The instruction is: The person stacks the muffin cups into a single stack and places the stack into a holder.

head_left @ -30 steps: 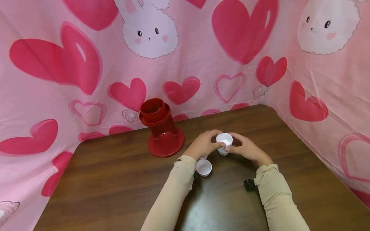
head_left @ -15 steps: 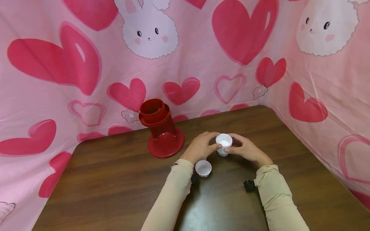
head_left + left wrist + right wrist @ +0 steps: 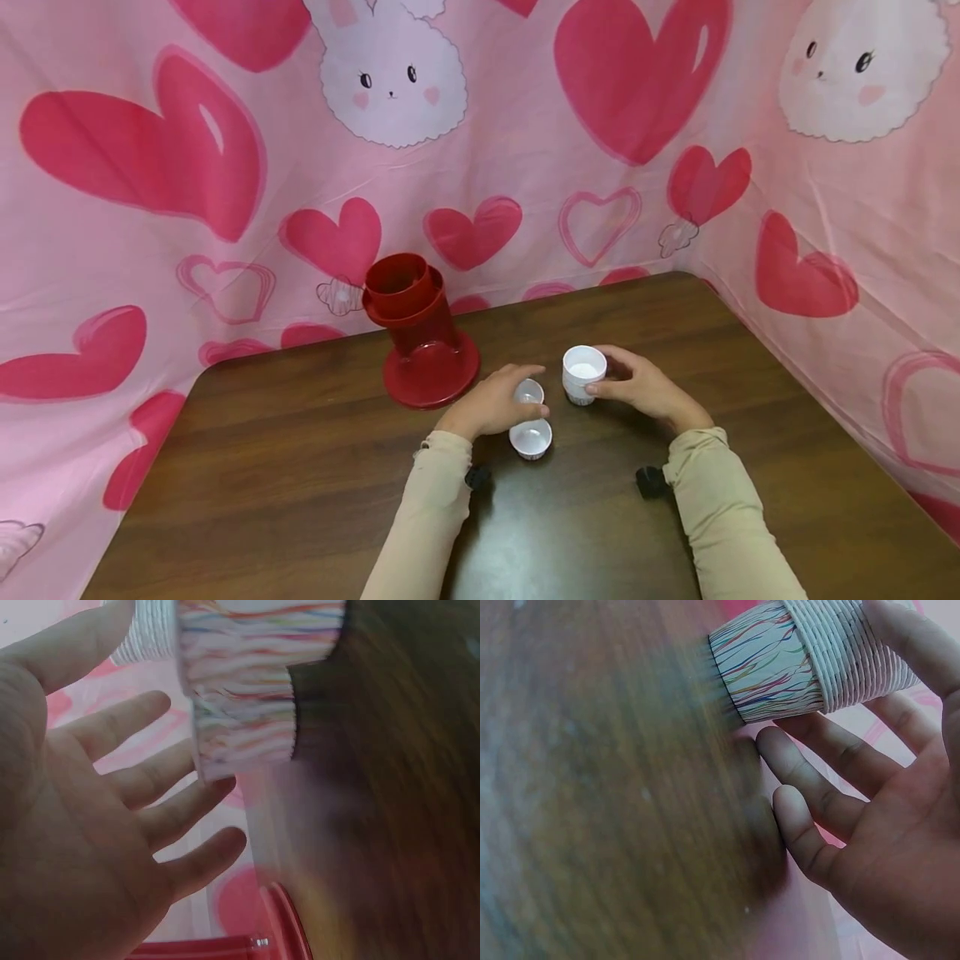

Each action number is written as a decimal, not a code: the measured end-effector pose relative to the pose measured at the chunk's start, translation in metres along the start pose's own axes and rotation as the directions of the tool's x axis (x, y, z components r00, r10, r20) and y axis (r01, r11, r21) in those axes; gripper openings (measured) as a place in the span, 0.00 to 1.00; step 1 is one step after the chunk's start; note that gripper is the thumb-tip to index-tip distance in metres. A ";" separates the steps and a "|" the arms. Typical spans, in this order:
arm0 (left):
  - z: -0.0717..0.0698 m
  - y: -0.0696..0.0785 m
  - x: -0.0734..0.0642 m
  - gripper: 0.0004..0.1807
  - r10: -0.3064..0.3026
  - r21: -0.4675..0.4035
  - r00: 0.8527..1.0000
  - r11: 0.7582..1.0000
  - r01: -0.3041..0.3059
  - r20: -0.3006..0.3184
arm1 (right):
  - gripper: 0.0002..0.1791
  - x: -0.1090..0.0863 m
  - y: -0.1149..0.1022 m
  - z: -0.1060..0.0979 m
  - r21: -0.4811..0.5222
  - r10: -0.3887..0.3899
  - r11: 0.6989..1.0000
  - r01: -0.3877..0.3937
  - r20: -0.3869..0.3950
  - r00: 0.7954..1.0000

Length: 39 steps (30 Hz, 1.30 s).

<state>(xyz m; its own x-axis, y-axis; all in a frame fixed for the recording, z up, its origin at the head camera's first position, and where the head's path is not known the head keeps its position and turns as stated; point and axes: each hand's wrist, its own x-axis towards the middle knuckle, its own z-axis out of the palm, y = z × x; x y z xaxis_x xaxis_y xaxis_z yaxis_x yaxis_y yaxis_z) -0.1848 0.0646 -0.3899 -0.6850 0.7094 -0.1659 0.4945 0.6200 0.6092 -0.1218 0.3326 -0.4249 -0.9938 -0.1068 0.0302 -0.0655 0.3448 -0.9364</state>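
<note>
A stack of white paper cups (image 3: 579, 385) stands upright on the wooden table. My right hand (image 3: 648, 388) grips it from the right, thumb at the near side. In the right wrist view, several ribbed rims sit nested over the bottom cup's colourful wavy stripes (image 3: 772, 671). To the left are two single cups, a nearer cup (image 3: 530, 439) and a farther cup (image 3: 529, 391). My left hand (image 3: 489, 406) is around the farther one's left side, fingers spread and loosely bent. The left wrist view shows its palm and fingers (image 3: 199, 862) beside the striped cups; contact is unclear.
A red stand (image 3: 423, 333) with a round base and a cup-shaped top is at the back left of the table (image 3: 300, 483). Pink heart-patterned cloth (image 3: 487, 125) hangs behind and at the sides. Black wrist devices (image 3: 651, 482) sit under the sleeves.
My left hand has let go of the cup stack and moved left and slightly nearer, over to the single cups. The right hand keeps holding the stack in nearly the same place.
</note>
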 end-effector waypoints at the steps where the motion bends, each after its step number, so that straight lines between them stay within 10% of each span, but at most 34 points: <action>1: 0.000 -0.001 -0.001 0.37 0.014 -0.005 1.000 1.000 -0.014 -0.001 | 0.33 0.000 0.000 -0.001 -0.002 0.001 1.000 -0.001 -0.002 1.000; 13: -0.002 -0.009 -0.008 0.38 0.065 -0.014 0.998 0.998 -0.065 0.017 | 0.33 -0.003 -0.001 -0.003 -0.019 0.009 1.000 -0.009 0.002 1.000; 39: 0.005 -0.013 -0.004 0.36 -0.055 0.165 0.993 0.984 0.072 -0.108 | 0.32 0.000 -0.002 0.002 -0.018 -0.007 1.000 0.007 0.005 1.000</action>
<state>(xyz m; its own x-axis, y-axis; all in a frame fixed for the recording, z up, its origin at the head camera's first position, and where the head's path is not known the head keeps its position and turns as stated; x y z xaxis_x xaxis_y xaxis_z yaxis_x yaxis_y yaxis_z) -0.1857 0.0553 -0.4007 -0.7648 0.6340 -0.1147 0.5251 0.7164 0.4594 -0.1215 0.3301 -0.4232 -0.9928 -0.1141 0.0353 -0.0745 0.3606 -0.9298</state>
